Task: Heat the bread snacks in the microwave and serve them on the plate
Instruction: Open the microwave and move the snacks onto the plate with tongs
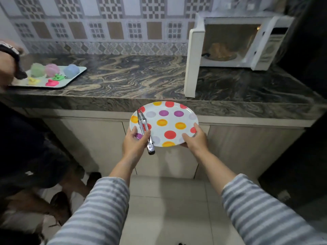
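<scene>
Both hands hold a round white plate with coloured dots point(166, 121) in the air before the worktop's front edge. The left hand point(135, 142) grips its near-left rim and metal tongs point(145, 131); the right hand point(196, 138) grasps its near-right rim. Farther off, at the marbled dark stone worktop's point(132, 76) right end, a white microwave point(247, 41) stands open, blurred bread snacks point(219, 50) inside.

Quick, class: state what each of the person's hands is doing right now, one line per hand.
Left hand: closed on the metal tongs and the left rim of the polka-dot plate.
Right hand: closed on the plate's right rim.
</scene>
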Demonstrator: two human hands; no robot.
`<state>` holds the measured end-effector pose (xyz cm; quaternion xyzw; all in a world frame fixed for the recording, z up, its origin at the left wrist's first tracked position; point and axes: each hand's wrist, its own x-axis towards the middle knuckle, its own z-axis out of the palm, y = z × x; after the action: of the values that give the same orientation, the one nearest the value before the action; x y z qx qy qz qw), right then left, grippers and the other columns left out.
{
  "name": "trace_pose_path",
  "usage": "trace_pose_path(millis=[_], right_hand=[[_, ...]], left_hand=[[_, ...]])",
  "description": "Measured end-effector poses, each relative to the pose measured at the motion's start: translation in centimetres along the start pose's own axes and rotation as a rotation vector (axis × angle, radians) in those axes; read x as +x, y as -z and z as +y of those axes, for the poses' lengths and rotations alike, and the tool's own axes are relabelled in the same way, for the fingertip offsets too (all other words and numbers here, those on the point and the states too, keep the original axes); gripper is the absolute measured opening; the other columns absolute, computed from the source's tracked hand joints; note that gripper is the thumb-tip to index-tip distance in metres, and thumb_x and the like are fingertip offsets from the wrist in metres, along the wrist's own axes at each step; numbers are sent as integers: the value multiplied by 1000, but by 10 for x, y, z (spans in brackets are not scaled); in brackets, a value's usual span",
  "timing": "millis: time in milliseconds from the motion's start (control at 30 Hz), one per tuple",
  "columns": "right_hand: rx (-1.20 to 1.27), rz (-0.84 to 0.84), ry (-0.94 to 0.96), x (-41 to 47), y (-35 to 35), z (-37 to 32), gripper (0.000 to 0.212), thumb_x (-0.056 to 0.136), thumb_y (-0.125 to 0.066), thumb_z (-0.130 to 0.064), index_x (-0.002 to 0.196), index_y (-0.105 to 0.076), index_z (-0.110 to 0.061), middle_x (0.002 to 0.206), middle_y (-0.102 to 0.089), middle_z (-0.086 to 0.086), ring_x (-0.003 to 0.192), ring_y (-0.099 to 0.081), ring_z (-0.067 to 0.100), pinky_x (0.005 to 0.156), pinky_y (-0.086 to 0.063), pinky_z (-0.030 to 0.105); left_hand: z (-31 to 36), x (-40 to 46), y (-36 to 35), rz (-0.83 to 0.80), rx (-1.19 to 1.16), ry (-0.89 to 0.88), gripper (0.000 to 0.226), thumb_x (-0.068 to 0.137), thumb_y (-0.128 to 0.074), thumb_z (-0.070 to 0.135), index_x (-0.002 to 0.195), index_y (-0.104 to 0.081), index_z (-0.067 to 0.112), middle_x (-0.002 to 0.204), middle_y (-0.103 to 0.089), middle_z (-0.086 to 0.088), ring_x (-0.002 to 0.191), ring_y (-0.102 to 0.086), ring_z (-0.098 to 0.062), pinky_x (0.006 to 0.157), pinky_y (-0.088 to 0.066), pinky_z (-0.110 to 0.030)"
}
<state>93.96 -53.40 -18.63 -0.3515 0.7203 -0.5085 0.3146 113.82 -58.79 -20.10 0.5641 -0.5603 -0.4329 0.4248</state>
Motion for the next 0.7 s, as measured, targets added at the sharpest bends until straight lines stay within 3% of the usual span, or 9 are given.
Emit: trace_pose_path(millis=[67,133,200,267,300,367,400,700], right_hand=[[31,28,-34,-20,16,9,71,85,-64,-9,148,-31,-13,136,-52,8,122,-52,25,93,-51,37],[90,49,-87,-36,34,17,70,86,-63,-5,148,-31,-13,134,-52,9,117,-54,26,84,-56,42],[112,84,-95,-47,56,21,68,88,-61,-2,148,-31,-13,132,-52,9,111,-56,24,68,-57,28],[40,136,-71,-53,79,26,66,88,-62,-6,148,-32,-12,132,-53,7,106,-55,19,59,-50,10],[-8,163,-60,-54,91,29,67,88,-63,-11,148,-33,-13,135,-53,6,109,-55,19,66,-52,10],[-70,203,-57,-56,117,32,69,87,-64,-18,148,-32,-15,140,-51,7,121,-52,22,97,-49,29],[-82,219,-64,-55,130,33,70,87,-63,-20,148,-31,-15,142,-49,7,126,-49,23,103,-44,35],[-87,341,-91,9,251,45,65,92,-59,-26,149,-28,-22,142,-48,3,126,-50,25,99,-47,37]], left_hand=[[-2,-18,-7,-31,19,2,57,64,-64,63,104,-62,23,97,-57,8,95,-63,-19,90,-54,-45],[-1,-34,-19,-62,31,-3,68,63,-65,66,107,-61,14,101,-58,-7,96,-64,-27,88,-54,-49],[5,-49,-33,-83,24,9,74,62,-65,65,113,-61,13,102,-58,-11,96,-64,-29,89,-54,-48],[15,-61,-51,-120,-6,22,83,61,-66,62,128,-55,14,109,-59,-3,104,-63,-24,93,-52,-45],[20,-67,-61,-136,-13,19,90,61,-66,62,135,-51,14,115,-58,0,108,-62,-23,95,-51,-44],[28,-71,-84,-178,-26,16,101,58,-67,67,141,-44,15,127,-57,-3,113,-60,-22,97,-50,-43],[33,-73,-96,-203,-38,8,104,56,-67,68,142,-42,15,130,-55,-6,115,-60,-23,97,-50,-44],[77,-58,-244,-309,-78,-4,113,51,-68,77,143,-39,19,129,-58,-7,112,-62,-21,96,-51,-43]])
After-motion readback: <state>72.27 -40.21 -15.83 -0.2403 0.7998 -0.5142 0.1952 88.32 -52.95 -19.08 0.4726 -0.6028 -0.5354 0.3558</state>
